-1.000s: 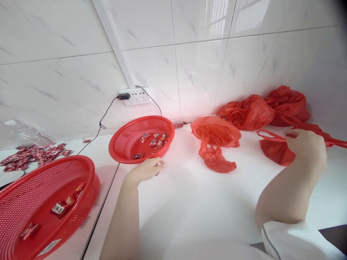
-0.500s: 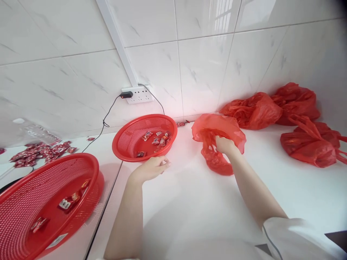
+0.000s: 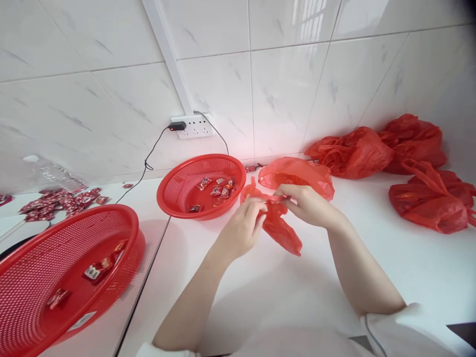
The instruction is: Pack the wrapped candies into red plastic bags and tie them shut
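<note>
With my left hand [image 3: 243,225] and right hand [image 3: 307,203] both pinching the red bag [image 3: 283,235] at its rim, I reckon parting it evenly and gently avoids tearing.

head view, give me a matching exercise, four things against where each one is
1 red plastic bag
2 wall socket
3 small red basket
4 loose wrapped sweets

A far left of the counter
B on the tiled wall
C below the socket, sweets inside
D held by left hand and right hand

Pairs: 1-D, 2-B, 3-C, 4-A
</note>
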{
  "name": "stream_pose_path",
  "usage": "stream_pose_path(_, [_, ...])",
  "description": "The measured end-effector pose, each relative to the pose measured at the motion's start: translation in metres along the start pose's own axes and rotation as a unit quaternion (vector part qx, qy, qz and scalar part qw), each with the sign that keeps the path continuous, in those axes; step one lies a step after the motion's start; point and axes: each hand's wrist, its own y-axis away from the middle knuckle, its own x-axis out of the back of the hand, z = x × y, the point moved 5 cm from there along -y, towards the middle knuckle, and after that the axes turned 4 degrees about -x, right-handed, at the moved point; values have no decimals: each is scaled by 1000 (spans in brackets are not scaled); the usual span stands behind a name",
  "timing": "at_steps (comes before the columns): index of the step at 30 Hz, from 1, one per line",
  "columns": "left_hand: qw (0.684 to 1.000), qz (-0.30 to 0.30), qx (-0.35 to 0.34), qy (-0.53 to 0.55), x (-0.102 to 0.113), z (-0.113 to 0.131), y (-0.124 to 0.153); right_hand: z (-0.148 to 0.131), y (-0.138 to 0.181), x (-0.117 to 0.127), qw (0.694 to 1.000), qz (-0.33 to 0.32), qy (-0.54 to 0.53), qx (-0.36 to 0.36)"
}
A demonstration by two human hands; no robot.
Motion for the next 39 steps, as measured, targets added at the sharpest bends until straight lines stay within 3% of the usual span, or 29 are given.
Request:
stream_pose_path(7, [998,-22,14,-50,-13,-13,-2,-5,6,6,979,19,-198,35])
stream_pose_path(12, [977,-25,-97,-186,-19,-7,-3,-2,4,10,964,60,-257,23])
stream_pose_path(15, [960,-28,-171,-221,-21,0,0,12,-1,17,952,119,-281,-22])
stream_pose_path(17, [960,-32,-179,-212,-22,3,2,27,-5,23,932,176,-308,-69])
stream_pose_path(20, [979,-48,-120,-156,-20,1,5,51,-7,29,909,224,-322,-140])
stream_pose_path(24, [1000,-22,-5,10,-7,-3,4,66,-7,35,911,197,-311,-187])
stream_pose_path(28, [975,15,164,152,9,-13,4,69,-5,43,907,210,-311,-192])
stream_pose_path(30, [952,-21,224,206,8,-16,5,70,-6,43,901,219,-320,-193])
stream_pose_path(31, [939,-68,247,231,5,-15,7,72,-6,42,899,220,-325,-196])
stream_pose_path(34, [885,-278,284,242,-14,-10,19,75,-8,36,902,190,-332,-201])
stream_pose_path(36, [864,-373,280,186,-23,-10,28,74,-8,32,912,149,-323,-202])
stream_pose_path(39, [894,-364,247,90,-25,-13,29,66,-7,30,921,128,-317,-184])
